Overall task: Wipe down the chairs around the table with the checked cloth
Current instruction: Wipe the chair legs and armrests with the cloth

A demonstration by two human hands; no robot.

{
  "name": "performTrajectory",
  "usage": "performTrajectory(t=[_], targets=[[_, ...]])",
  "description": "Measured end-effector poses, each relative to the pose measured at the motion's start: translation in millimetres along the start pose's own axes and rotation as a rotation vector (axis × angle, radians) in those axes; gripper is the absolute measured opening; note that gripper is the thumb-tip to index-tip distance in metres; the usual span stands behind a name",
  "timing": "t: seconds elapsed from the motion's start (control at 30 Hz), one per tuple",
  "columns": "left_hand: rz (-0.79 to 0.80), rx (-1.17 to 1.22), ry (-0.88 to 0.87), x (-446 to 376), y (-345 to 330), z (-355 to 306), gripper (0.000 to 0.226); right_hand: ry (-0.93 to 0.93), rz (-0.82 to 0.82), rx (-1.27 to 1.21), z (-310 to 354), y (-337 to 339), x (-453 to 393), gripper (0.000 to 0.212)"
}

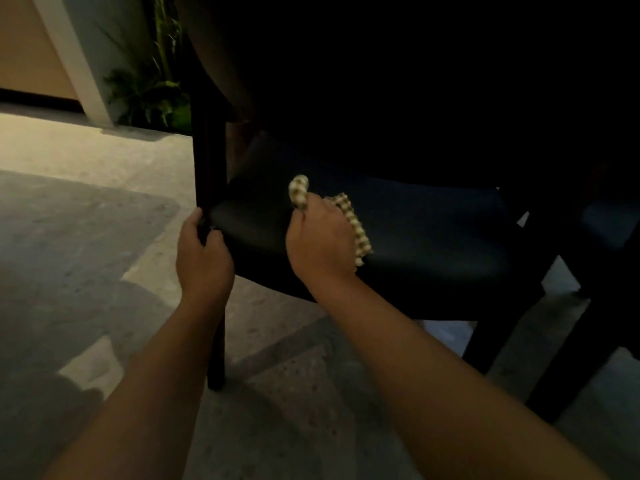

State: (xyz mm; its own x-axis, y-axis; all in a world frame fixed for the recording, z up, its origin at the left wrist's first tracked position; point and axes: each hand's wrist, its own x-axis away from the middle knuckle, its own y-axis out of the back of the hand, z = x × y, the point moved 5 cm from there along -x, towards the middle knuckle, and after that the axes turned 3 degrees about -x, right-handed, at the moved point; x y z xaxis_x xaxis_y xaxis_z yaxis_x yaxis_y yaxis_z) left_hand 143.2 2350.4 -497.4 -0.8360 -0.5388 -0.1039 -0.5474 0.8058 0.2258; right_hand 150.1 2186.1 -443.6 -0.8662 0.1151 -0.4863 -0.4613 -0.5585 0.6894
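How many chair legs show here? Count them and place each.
3: the front left leg, whose upright above the left hand grips; two dark legs at right. Others may be hidden in shadow.

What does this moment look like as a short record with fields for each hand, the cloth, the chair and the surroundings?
left hand: left hand grips the chair's dark upright post at the seat's corner
right hand: right hand holds the checked cloth bunched, pressed on the seat
chair: dark chair, seat partly under a dark table edge
floor: pale concrete floor
background: green plants by the wall
lighting: dim, upper right too dark to read
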Motion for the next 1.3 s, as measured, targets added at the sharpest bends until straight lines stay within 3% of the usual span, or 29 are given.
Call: performTrajectory(t=[0.1, 0.2, 0.27, 0.37, 0.6, 0.67, 0.77, 0.83, 1.03, 1.1, 1.17, 1.23, 1.3], targets=[[0.130, -0.028, -0.051, -14, -7, 18, 0.051, -0.215, -0.014, -0.169, 34, -34, -21, 0.026], [0.125, 0.091, -0.078, -22, -5, 28, 0.052, -0.420, 0.017, -0.462, 68, -73, -54, 0.032], [0.100, 0.164, -0.039, -35, 1, 35, 0.060, -0.569, 0.043, -0.696, 88, -96, -74, 0.034], [0.198, 0.265, 0.016, -51, 3, 48, 0.076, -0.730, 0.017, -0.973, 96, -112, -96, 0.044], [0.340, 0.424, -0.004, -49, -12, 62, 0.068, -0.520, 0.044, -0.996, 102, -111, -114, 0.035], [0.363, 0.481, 0.026, -53, -15, 68, 0.065, -0.401, 0.080, -0.838, 95, -120, -88, 0.031], [0.421, 0.461, 0.075, -61, -21, 86, 0.066, 0.046, 0.033, -0.443, 97, -112, -71, 0.049], [0.457, 0.431, 0.083, -66, -23, 95, 0.068, 0.260, -0.058, -0.319, 104, -104, -84, 0.058], [0.463, 0.488, 0.135, -70, -26, 99, 0.071, 0.581, -0.138, 0.042, 116, -111, -97, 0.059], [0.456, 0.495, 0.150, -71, -26, 95, 0.072, 0.601, -0.181, 0.098, 123, -108, -108, 0.057], [0.459, 0.507, 0.152, -71, -25, 91, 0.056, 0.530, -0.261, -0.035, 135, -106, -118, 0.057], [0.482, 0.536, 0.174, -68, -26, 92, 0.055, 0.305, -0.368, -0.335, 137, -104, -118, 0.061], [0.523, 0.554, 0.187, -64, -23, 92, 0.074, 0.026, -0.398, -0.541, 128, -108, -110, 0.061]])
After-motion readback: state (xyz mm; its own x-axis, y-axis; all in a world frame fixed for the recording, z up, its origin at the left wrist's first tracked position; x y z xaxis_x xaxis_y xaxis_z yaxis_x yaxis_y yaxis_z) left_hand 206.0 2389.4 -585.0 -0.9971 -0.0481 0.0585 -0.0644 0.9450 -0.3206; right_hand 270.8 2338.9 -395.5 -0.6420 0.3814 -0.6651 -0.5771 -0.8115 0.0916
